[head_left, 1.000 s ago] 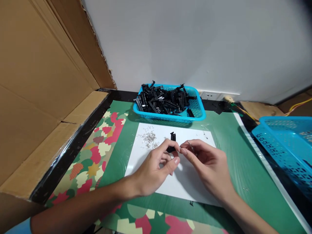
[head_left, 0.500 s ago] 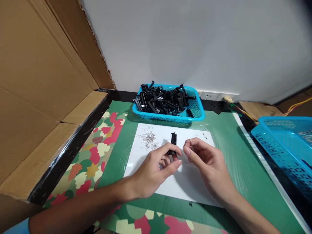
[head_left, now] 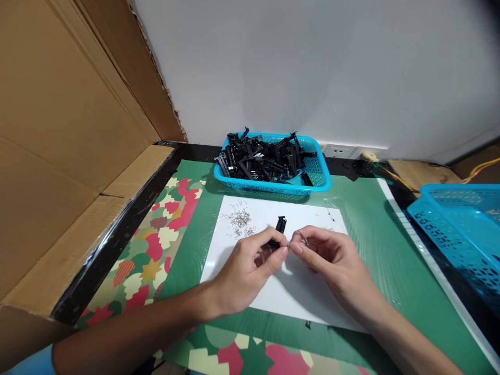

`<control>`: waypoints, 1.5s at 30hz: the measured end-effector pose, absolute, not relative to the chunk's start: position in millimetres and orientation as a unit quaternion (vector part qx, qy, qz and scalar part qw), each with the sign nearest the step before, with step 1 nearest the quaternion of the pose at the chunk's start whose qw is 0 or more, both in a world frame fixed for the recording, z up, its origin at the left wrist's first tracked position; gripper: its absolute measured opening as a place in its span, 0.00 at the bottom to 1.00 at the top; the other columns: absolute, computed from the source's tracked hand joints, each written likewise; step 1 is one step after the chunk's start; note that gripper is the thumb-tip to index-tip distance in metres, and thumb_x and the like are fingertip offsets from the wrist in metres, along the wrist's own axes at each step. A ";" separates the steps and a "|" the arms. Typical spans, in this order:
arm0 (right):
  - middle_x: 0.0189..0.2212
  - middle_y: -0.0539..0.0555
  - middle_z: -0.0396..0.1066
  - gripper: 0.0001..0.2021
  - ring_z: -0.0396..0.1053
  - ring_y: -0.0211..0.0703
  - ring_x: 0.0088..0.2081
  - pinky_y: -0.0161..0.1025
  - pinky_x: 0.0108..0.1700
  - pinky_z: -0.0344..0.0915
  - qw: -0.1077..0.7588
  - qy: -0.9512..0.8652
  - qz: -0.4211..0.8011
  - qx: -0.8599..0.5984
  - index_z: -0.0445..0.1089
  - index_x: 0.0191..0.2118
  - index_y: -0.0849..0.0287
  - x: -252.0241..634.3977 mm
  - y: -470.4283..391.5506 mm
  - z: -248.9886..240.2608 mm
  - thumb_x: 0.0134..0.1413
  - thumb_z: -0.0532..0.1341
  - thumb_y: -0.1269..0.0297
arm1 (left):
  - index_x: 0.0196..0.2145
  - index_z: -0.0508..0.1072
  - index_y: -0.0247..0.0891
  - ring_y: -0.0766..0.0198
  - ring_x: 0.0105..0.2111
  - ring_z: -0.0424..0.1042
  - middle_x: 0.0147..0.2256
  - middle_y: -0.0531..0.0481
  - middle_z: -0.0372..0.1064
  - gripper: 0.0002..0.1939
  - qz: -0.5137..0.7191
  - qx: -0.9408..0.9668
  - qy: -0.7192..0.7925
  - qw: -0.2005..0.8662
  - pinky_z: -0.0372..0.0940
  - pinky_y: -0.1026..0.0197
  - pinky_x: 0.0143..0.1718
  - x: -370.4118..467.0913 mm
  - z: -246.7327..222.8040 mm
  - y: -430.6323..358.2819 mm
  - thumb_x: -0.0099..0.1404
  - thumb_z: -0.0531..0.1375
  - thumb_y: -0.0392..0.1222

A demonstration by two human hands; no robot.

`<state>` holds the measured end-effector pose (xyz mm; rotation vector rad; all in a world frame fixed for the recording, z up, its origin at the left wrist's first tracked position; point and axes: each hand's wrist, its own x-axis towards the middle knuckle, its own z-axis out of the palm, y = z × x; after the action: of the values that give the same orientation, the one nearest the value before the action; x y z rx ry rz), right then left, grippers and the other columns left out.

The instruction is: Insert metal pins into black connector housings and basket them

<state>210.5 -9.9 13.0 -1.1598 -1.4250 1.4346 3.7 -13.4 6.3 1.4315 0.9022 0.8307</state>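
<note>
My left hand is closed around a slim black plastic part, whose upper end sticks up past the fingers. Its thumb and forefinger are pinched together, touching the fingertips of my right hand. A small thin metal wire piece shows between the right thumb and fingers; its exact shape is hard to make out. Both hands are over a white sheet. On the sheet's far left lies a loose pile of tiny bent metal wires.
A blue basket heaped with black plastic parts stands at the back by the wall. Another blue basket is at the right. Cardboard walls off the left side. A socket sits low on the wall.
My left thumb and forefinger have closed together, and the fingertips of both hands have come into contact. The black plastic part has tilted slightly to the right.
</note>
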 end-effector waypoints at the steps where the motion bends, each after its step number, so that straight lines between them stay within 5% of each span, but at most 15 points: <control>1: 0.26 0.47 0.66 0.12 0.56 0.36 0.27 0.35 0.28 0.53 0.385 -0.569 0.565 -0.457 0.78 0.35 0.56 211.8 -9.1 14.4 0.61 0.73 0.53 | 0.43 0.72 0.39 0.68 0.30 0.60 0.31 0.56 0.62 0.15 0.356 0.613 0.388 0.589 0.55 0.63 0.32 3.4 7.1 -13.5 0.79 0.58 0.53; 16: 0.26 0.47 0.63 0.17 0.54 0.36 0.26 0.35 0.26 0.51 0.362 -0.578 0.572 -0.455 0.74 0.35 0.57 215.4 -7.4 16.8 0.66 0.68 0.48 | 0.44 0.72 0.39 0.67 0.30 0.60 0.31 0.55 0.62 0.17 0.344 0.602 0.387 0.608 0.56 0.62 0.33 1.9 8.0 -12.9 0.79 0.56 0.56; 32: 0.34 0.53 0.84 0.09 0.78 0.44 0.29 0.37 0.27 0.72 0.422 -0.637 0.390 -0.514 0.84 0.48 0.52 196.2 -29.2 10.1 0.67 0.67 0.59 | 0.42 0.71 0.40 0.68 0.27 0.59 0.27 0.57 0.59 0.16 0.375 0.583 0.435 0.575 0.55 0.64 0.29 5.1 2.4 -13.8 0.79 0.57 0.56; 36: 0.37 0.53 0.85 0.06 0.81 0.45 0.31 0.38 0.31 0.76 0.440 -0.647 0.368 -0.503 0.84 0.43 0.51 198.0 -28.2 11.7 0.66 0.68 0.62 | 0.43 0.72 0.40 0.66 0.31 0.63 0.32 0.54 0.65 0.16 0.359 0.640 0.427 0.528 0.60 0.61 0.34 2.2 7.5 -13.3 0.81 0.54 0.54; 45: 0.26 0.49 0.75 0.05 0.64 0.37 0.21 0.38 0.24 0.61 0.408 -0.740 0.230 -0.483 0.77 0.40 0.54 208.5 -26.7 14.1 0.69 0.63 0.67 | 0.48 0.73 0.43 0.61 0.42 0.70 0.43 0.49 0.73 0.13 0.332 0.729 0.395 0.450 0.62 0.58 0.46 0.4 7.4 -15.7 0.83 0.50 0.46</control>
<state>208.5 -26.7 14.1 -1.2167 -1.8653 0.5788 0.4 -15.7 7.4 1.8012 0.9775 0.8205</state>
